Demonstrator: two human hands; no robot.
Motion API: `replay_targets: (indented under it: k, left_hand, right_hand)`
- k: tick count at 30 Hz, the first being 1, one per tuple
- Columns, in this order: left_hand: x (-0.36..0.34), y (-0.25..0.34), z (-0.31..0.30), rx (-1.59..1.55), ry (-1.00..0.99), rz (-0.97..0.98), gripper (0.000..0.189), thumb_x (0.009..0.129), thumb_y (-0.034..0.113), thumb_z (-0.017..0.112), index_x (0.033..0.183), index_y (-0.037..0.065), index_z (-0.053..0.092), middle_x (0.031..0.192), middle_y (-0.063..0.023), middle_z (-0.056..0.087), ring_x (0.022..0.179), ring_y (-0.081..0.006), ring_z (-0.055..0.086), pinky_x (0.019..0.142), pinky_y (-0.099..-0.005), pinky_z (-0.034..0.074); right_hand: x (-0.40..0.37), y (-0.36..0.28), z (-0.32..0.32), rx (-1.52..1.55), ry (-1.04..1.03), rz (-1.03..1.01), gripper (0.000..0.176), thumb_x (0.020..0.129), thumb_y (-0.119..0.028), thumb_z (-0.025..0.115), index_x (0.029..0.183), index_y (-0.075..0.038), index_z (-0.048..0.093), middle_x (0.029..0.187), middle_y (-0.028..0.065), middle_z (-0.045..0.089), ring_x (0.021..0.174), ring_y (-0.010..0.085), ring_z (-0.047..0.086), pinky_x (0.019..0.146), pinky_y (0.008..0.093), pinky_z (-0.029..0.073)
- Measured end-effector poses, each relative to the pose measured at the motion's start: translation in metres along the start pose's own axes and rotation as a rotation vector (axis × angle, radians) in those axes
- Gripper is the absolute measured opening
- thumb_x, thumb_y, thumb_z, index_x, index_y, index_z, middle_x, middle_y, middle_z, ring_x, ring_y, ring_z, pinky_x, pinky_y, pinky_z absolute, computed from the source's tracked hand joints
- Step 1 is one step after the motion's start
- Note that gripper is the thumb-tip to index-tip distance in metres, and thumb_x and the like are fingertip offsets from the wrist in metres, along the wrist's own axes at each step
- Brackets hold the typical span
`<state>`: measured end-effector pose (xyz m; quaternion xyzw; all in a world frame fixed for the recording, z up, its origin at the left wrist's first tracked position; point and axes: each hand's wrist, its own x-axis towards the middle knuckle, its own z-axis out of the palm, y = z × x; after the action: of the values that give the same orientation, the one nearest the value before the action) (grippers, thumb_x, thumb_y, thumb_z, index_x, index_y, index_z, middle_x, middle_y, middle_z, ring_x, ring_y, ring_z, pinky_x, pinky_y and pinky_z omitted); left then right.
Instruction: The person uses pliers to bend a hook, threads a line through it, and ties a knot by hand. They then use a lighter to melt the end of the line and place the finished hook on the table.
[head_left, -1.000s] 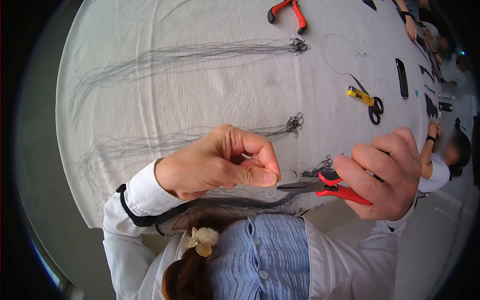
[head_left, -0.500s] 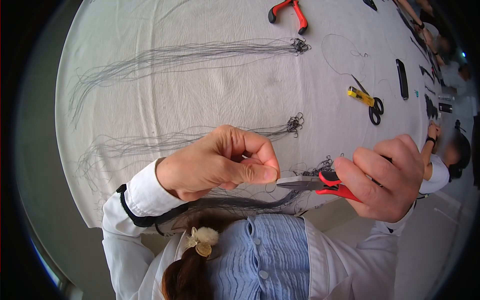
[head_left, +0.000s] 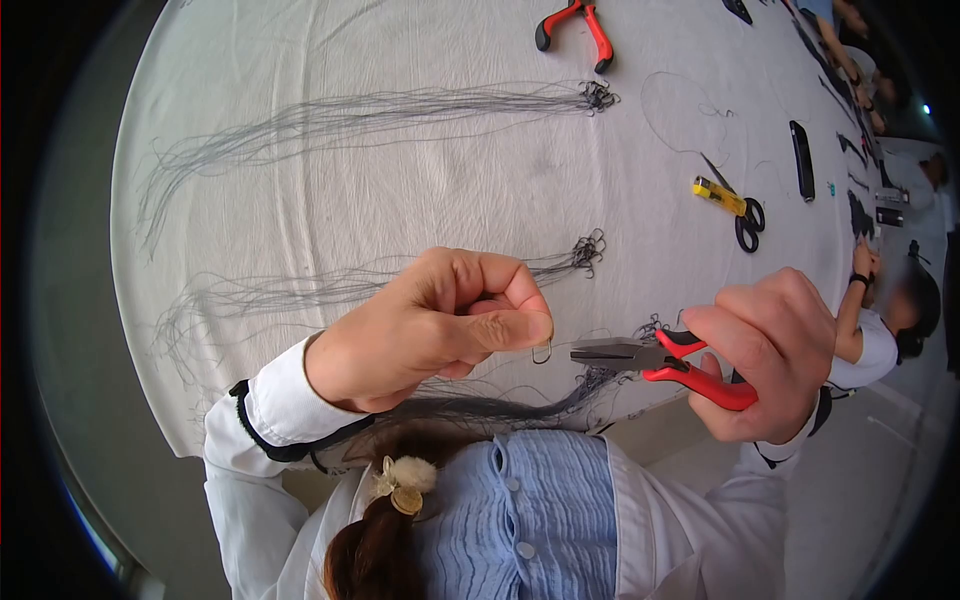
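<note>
My left hand (head_left: 440,325) pinches a small metal hook (head_left: 542,353) between thumb and forefinger, its bend hanging below the fingertips. Just to the right, the jaws of red-handled pliers (head_left: 625,355) point at the hook without touching it. My right hand (head_left: 765,355) is wrapped round the handles of these pliers. Behind my left hand, a bundle of lines with dark hooks (head_left: 588,252) lies on the cloth. A dark, thicker bundle (head_left: 480,408) runs below my left hand, with more hooks partly hidden behind the pliers.
On the white cloth (head_left: 450,190) lie another hook bundle (head_left: 598,97), red and black pliers (head_left: 598,40), a yellow lighter (head_left: 718,196), black scissors (head_left: 748,225), a loose line (head_left: 650,125) and a black phone (head_left: 802,161). Other people (head_left: 875,335) sit along the right edge.
The pliers have moved right, away from my left fingertips, and their handles have spread wider. More of the hook shows below my left thumb, which has shifted slightly up and left.
</note>
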<state>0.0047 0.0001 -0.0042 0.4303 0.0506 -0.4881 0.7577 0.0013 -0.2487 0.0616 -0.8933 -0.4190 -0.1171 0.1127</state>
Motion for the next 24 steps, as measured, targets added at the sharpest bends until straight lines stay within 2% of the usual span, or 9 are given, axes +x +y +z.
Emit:
replay_targets:
  k: [4, 6, 8, 11, 13, 15, 19, 20, 24]
  left_hand:
    - [-0.004, -0.002, 0.004, 0.161, 0.092, 0.119, 0.015, 0.085, 0.013, 0.063, 0.077, 0.004, 0.056, 0.065, 0.0050, 0.047, 0.053, 0.0002, 0.031, 0.045, -0.0174, 0.023]
    - [-0.005, -0.004, 0.007, 0.287, 0.151, 0.191, 0.014, 0.085, 0.013, 0.063, 0.078, 0.003, 0.057, 0.065, 0.0042, 0.048, 0.054, -0.0002, 0.033, 0.048, -0.0173, 0.026]
    - [-0.005, -0.006, 0.011, 0.406, 0.278, 0.441, 0.011, 0.085, 0.009, 0.063, 0.080, 0.001, 0.059, 0.066, 0.0021, 0.050, 0.058, -0.0015, 0.036, 0.053, -0.0179, 0.031]
    - [-0.008, -0.004, 0.015, 0.570, 0.400, 0.553, 0.007, 0.083, 0.005, 0.064, 0.080, 0.000, 0.060, 0.068, 0.0003, 0.052, 0.059, -0.0027, 0.037, 0.056, -0.0181, 0.033]
    - [-0.010, -0.003, 0.016, 0.656, 0.416, 0.593, 0.007, 0.081, 0.004, 0.066, 0.079, 0.000, 0.060, 0.070, -0.0005, 0.052, 0.057, -0.0033, 0.036, 0.054, -0.0183, 0.031]
    - [-0.011, -0.004, 0.019, 0.864, 0.552, 0.827, 0.007, 0.078, -0.001, 0.067, 0.077, 0.000, 0.060, 0.070, -0.0032, 0.060, 0.057, -0.0061, 0.046, 0.050, -0.0192, 0.038]
    - [-0.013, -0.005, 0.019, 1.105, 0.626, 1.010, 0.011, 0.073, -0.004, 0.069, 0.074, 0.002, 0.060, 0.068, -0.0030, 0.061, 0.052, -0.0090, 0.043, 0.044, -0.0217, 0.036]
    - [-0.010, -0.006, 0.020, 1.121, 0.652, 1.095, 0.013, 0.071, -0.005, 0.071, 0.075, 0.003, 0.062, 0.063, -0.0015, 0.057, 0.049, -0.0087, 0.042, 0.041, -0.0218, 0.033]
    - [-0.012, -0.013, 0.020, 1.149, 0.718, 1.145, 0.019, 0.065, -0.007, 0.075, 0.076, 0.003, 0.063, 0.057, 0.0012, 0.047, 0.044, -0.0061, 0.037, 0.038, -0.0214, 0.028]
  right_hand:
    - [-0.007, 0.000, 0.002, 0.130, -0.033, 0.056, 0.041, 0.039, -0.009, 0.061, 0.081, -0.008, 0.061, 0.073, 0.0015, 0.055, 0.054, 0.0168, 0.043, 0.045, 0.0269, 0.033]
    - [-0.008, -0.002, 0.004, 0.309, -0.064, 0.212, 0.044, 0.040, -0.007, 0.058, 0.084, -0.006, 0.061, 0.073, 0.0041, 0.056, 0.055, 0.0190, 0.045, 0.047, 0.0278, 0.036]
    - [-0.010, -0.003, 0.008, 0.347, -0.045, 0.255, 0.044, 0.040, -0.007, 0.057, 0.084, -0.005, 0.061, 0.073, 0.0048, 0.056, 0.055, 0.0196, 0.045, 0.047, 0.0284, 0.038]
    - [-0.009, -0.007, 0.008, 0.296, 0.021, 0.271, 0.044, 0.040, -0.007, 0.057, 0.084, -0.005, 0.060, 0.073, 0.0049, 0.056, 0.055, 0.0192, 0.045, 0.046, 0.0285, 0.038]
    - [-0.010, -0.012, 0.008, 0.201, 0.078, 0.261, 0.045, 0.039, -0.007, 0.057, 0.084, -0.005, 0.061, 0.073, 0.0043, 0.055, 0.054, 0.0182, 0.044, 0.045, 0.0279, 0.037]
    - [-0.010, -0.017, 0.010, 0.028, 0.155, 0.219, 0.044, 0.038, -0.008, 0.058, 0.081, -0.007, 0.062, 0.071, 0.0019, 0.053, 0.052, 0.0158, 0.041, 0.041, 0.0251, 0.034]
    - [-0.006, -0.024, 0.015, -0.047, 0.242, 0.240, 0.037, 0.039, -0.011, 0.061, 0.076, -0.011, 0.062, 0.068, -0.0015, 0.050, 0.050, 0.0124, 0.037, 0.038, 0.0213, 0.029]
    - [-0.005, -0.026, 0.017, -0.047, 0.252, 0.249, 0.037, 0.039, -0.011, 0.061, 0.076, -0.011, 0.062, 0.068, -0.0015, 0.050, 0.050, 0.0124, 0.037, 0.038, 0.0213, 0.029]
    - [-0.002, -0.030, 0.022, -0.034, 0.297, 0.271, 0.035, 0.041, -0.012, 0.062, 0.076, -0.012, 0.061, 0.068, -0.0024, 0.049, 0.051, 0.0112, 0.037, 0.038, 0.0200, 0.030]
